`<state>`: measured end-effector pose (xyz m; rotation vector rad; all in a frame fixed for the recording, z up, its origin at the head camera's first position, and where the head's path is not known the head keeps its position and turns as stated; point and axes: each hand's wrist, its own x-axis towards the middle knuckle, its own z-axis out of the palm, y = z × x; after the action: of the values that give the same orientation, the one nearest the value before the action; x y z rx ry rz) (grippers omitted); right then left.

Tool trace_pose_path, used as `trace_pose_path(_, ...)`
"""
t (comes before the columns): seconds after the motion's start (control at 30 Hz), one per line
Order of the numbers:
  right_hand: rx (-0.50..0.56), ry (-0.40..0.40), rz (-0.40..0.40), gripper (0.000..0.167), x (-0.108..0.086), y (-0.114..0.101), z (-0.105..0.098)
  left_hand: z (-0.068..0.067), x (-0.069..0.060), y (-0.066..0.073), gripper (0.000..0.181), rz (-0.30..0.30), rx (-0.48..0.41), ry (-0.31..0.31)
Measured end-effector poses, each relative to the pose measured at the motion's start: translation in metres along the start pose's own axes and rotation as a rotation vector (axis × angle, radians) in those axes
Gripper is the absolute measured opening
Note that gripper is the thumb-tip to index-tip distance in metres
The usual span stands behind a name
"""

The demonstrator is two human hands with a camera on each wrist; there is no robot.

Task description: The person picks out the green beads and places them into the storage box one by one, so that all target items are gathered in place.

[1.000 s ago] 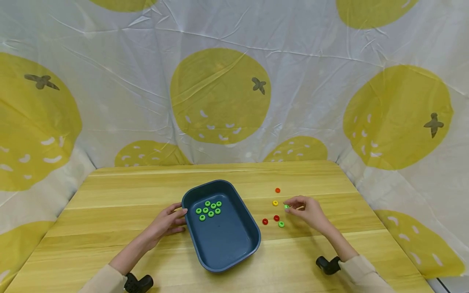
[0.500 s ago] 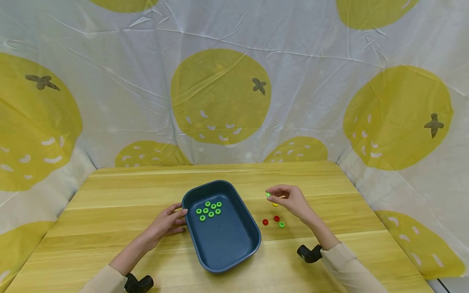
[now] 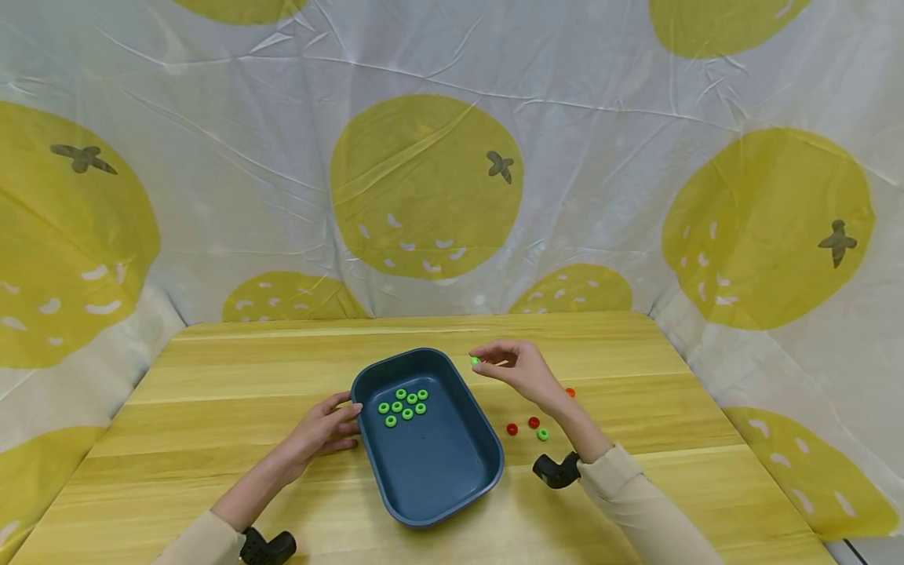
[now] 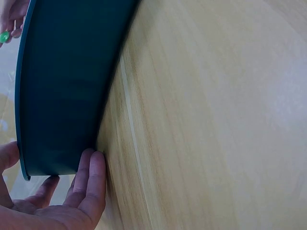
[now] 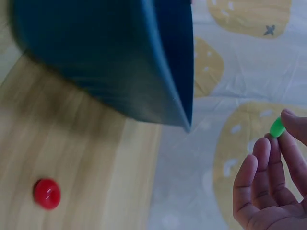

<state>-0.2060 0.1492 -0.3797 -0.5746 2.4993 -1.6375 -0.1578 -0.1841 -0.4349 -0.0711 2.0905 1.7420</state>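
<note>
A dark blue rectangular tray (image 3: 438, 463) sits at an angle on the table, with several green rings (image 3: 397, 407) lying in its far left part. My left hand (image 3: 318, 431) holds the tray's left side, thumb at the rim and fingers along the outer wall; the left wrist view shows these fingers (image 4: 91, 187) low on the wall. Just beyond the tray's far right edge, my right hand (image 3: 523, 373) is raised, pinching one green ring (image 3: 475, 361) between thumb and fingertips. This ring (image 5: 277, 127) appears edge-on in the right wrist view.
Right of the tray lie two red rings (image 3: 523, 426), a green ring (image 3: 542, 434) and an orange ring (image 3: 570, 391), partly behind my right arm. The wooden table (image 3: 233, 377) ends at a patterned cloth (image 3: 586, 196) behind.
My right hand has moved left and away from me, carrying the green ring from the loose rings toward the tray. The yellow ring is now hidden behind it. My left hand and the tray stay put.
</note>
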Motion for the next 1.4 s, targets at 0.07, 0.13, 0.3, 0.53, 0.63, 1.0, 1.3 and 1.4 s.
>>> trace_pose_path(0.07,0.01,-0.009,-0.005,0.028,0.003,-0.008,0.004,0.0,0.0,0.0,0.063,-0.001,-0.002,0.005)
trace_pose_path(0.13,0.02,-0.015,-0.012,0.029,0.007,-0.012,0.009,0.0,0.0,0.0,0.063,0.002,-0.003,0.005)
trace_pose_path(0.3,0.019,-0.022,-0.041,0.031,0.021,-0.012,0.021,0.0,0.0,0.001,0.061,0.002,-0.004,0.005)
trace_pose_path(0.53,0.004,-0.049,-0.105,0.029,0.035,-0.022,0.038,0.0,-0.001,0.001,0.063,0.008,-0.006,-0.006)
trace_pose_path(0.63,0.002,-0.067,-0.124,0.029,0.04,-0.022,0.047,0.0,-0.001,0.001,0.063,0.009,-0.007,-0.009)
trace_pose_path(1.0,-0.085,-0.155,-0.188,0.022,0.056,-0.012,0.08,0.0,0.0,0.0,0.063,0.006,-0.007,-0.012)
trace_pose_path(1.3,-0.342,-0.257,-0.241,0.021,0.056,-0.009,0.103,0.0,0.0,0.001,0.062,-0.006,-0.01,-0.003)
trace_pose_path(1.4,-0.424,-0.314,-0.24,0.019,0.055,-0.009,0.108,0.0,0.0,0.001,0.062,-0.007,-0.01,-0.001)
